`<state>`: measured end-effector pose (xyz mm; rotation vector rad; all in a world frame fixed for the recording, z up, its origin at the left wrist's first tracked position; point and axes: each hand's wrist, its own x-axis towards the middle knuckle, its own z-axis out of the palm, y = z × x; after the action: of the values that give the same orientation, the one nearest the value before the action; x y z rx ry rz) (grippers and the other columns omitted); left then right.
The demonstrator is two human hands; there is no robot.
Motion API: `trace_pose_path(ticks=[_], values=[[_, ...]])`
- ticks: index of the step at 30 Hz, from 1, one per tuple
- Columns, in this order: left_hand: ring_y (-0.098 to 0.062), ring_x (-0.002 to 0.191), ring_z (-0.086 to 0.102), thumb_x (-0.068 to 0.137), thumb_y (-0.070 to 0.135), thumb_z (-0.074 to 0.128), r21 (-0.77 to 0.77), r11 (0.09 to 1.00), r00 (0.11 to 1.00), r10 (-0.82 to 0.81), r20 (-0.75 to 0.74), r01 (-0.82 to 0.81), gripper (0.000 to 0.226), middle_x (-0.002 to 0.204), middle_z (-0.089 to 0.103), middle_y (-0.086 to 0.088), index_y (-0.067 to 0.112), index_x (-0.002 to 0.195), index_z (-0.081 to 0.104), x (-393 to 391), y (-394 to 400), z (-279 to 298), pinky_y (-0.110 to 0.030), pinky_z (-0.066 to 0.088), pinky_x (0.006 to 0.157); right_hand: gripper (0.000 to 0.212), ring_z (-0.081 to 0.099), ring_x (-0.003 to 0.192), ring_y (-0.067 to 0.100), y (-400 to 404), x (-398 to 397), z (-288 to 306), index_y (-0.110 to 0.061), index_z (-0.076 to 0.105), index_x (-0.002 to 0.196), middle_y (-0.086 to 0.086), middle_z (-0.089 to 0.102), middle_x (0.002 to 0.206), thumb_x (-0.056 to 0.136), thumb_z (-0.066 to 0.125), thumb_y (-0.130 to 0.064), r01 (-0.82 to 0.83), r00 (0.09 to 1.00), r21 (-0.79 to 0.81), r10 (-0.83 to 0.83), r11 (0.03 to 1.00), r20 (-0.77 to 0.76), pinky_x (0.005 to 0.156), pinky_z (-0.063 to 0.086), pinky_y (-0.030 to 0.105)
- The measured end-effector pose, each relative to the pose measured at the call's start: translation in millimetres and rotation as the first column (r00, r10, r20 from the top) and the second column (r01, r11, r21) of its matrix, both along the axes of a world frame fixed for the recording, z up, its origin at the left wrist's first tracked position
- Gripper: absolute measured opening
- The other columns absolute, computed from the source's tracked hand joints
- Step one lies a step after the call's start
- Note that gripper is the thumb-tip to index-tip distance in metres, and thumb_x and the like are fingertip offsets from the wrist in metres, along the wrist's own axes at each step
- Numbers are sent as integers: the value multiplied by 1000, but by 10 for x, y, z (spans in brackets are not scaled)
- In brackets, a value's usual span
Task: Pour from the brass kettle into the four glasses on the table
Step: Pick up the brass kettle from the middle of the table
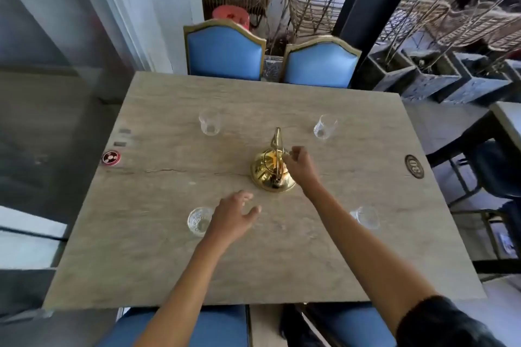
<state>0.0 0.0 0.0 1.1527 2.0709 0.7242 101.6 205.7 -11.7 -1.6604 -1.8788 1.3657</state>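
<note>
Near the middle of the stone-look surface [169, 276] stands the brass kettle [272, 173], upright, its slim spout pointing away from the person toward the two blue chairs [225, 53] at the far side. Four glasses ring it, all well apart from it: the far-left glass [209, 122], the far-right glass [324, 126], the near-left glass [199, 220] and the near-right glass [366, 217]; all look clear, and whether any holds liquid cannot be told. The right hand [298, 163] is curled at the kettle's raised wire handle, fingers drawn together as if pinching it, though whether the grip is truly closed on the metal is too blurred to confirm. The left hand [234, 214] hovers with fingers spread, holding nothing, just beside the near-left glass and partly in front of it. The kettle is probably rigid, smooth and slippery on its polished body, and heavier if full, so the sensible place to take hold is the top of the bail handle, with the weight hanging below; a swinging handle could let the body rock during the tilt. The glasses look thin, light and easy to tip, so the spout should stay above each rim without touching it.
</note>
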Motion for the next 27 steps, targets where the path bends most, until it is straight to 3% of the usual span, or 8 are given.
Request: trace_pose_path(ticks=[4,7,8,13,17,19,24,27], values=[[-19,128,62,97,40,69,-29,999,1000,22,2,-22,50,140,65,-6,12,138,61,50,129,29,-32,50,102,42,65,111,30,226,-148,-79,-13,56,125,11,70,115,92,62,-37,-24,1000,-65,23,998,-11,99,53,48],[-20,128,62,98,40,69,-42,999,1000,31,3,-31,50,140,65,-8,11,138,61,98,207,-22,-34,51,103,14,60,74,19,310,-200,-111,-15,60,100,1,64,79,96,60,-28,-43,993,-146,26,988,-116,64,50,33],[-20,128,62,98,40,69,-38,998,999,39,2,-39,50,140,65,-8,10,137,62,114,223,-27,-35,52,103,12,58,70,18,327,-206,-108,-13,61,95,0,62,74,98,58,-24,-46,988,-186,17,982,-153,62,47,31],[-19,128,62,97,42,70,-45,997,997,71,16,-70,51,139,66,-7,12,137,62,155,247,-97,-36,52,104,21,56,69,22,415,-325,-194,-11,58,86,2,58,67,102,48,-19,-67,988,-257,29,964,-150,63,43,36],[-18,128,62,97,42,69,-57,997,998,62,34,-60,51,139,66,-7,12,137,62,193,249,-82,-32,51,105,22,47,55,12,451,-439,-209,-2,58,114,2,51,76,106,41,-12,-14,983,-361,-53,933,-176,43,41,24],[-18,128,62,97,40,69,-56,997,998,54,39,-52,50,139,66,-8,10,137,62,192,241,-61,-29,49,103,23,43,54,11,444,-478,-161,-1,57,117,1,48,75,107,39,-10,9,983,-378,-78,926,-167,44,39,24],[-20,128,63,101,33,66,-40,997,997,73,38,-72,45,139,66,-10,7,137,63,134,186,56,-26,47,102,21,43,57,11,368,-428,-36,-1,59,113,0,50,77,104,41,-9,4,987,-340,-57,940,-147,41,37,22],[-20,126,65,102,31,64,-18,993,992,117,55,-116,43,138,67,-11,6,136,63,85,190,118,-21,46,95,26,43,55,13,266,-230,158,-3,65,95,1,48,68,105,43,-11,-48,981,-280,-8,959,-195,46,37,26]])
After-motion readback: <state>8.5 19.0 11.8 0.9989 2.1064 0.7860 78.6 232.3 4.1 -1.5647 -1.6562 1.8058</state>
